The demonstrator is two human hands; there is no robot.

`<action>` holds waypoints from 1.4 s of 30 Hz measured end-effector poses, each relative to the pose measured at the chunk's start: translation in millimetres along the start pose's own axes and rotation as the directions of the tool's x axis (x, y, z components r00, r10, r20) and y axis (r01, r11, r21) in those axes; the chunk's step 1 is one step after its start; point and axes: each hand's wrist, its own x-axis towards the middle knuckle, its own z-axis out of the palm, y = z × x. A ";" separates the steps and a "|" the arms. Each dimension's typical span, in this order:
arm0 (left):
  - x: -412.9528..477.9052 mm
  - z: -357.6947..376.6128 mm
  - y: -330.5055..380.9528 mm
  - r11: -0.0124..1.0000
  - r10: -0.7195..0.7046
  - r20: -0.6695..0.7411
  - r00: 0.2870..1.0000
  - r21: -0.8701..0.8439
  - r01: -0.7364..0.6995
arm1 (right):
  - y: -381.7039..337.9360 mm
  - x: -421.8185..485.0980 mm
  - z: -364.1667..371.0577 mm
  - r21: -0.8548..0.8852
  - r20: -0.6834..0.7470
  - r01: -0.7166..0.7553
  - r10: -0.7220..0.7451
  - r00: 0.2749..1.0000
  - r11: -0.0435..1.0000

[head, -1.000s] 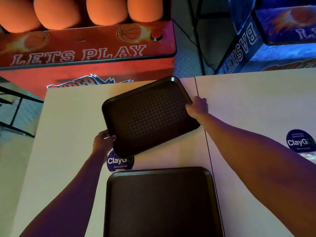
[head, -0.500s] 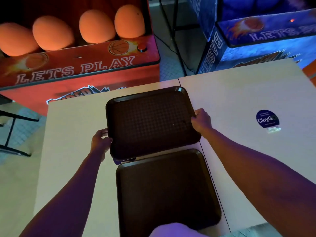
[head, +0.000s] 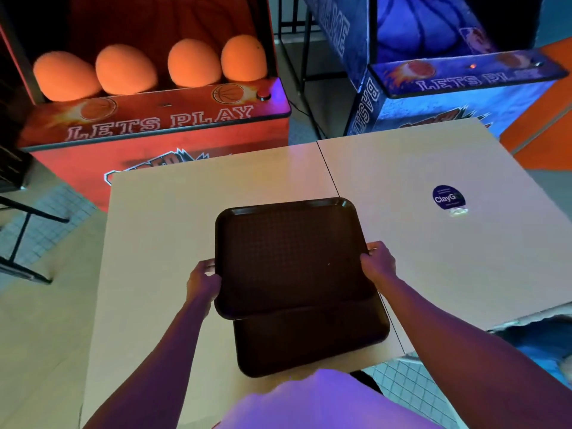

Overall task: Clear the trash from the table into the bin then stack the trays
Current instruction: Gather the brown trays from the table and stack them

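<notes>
A dark brown tray point(head: 288, 255) is held level above the pale table point(head: 167, 230). My left hand point(head: 202, 278) grips its left rim and my right hand point(head: 378, 261) grips its right rim. A second dark brown tray point(head: 312, 342) lies flat on the table near the front edge. The held tray overlaps and hides the far half of the lower one. No trash shows on the table.
An orange arcade basketball machine point(head: 154, 119) with several orange balls stands behind the table on the left. A blue one point(head: 464, 85) stands at the back right. A round blue sticker point(head: 448, 197) marks the right tabletop. A dark metal frame point(head: 21, 239) stands at the far left.
Both hands have carried the far tray toward me and straightened it. It was apart from the near tray and now overlaps it.
</notes>
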 end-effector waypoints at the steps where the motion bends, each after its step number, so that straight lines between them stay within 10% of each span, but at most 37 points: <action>1: -5.7 0.7 -4.8 1.000 0.010 0.004 1.000 0.009 -0.010 | 4.7 -4.1 -2.8 0.005 0.001 0.004 -0.004 1.000 1.000; 42: -105.1 45.4 -95.9 0.983 -0.087 -0.140 0.986 0.150 0.108 | 111.8 -37.6 -11.3 -0.150 0.190 0.121 -0.092 0.978 0.981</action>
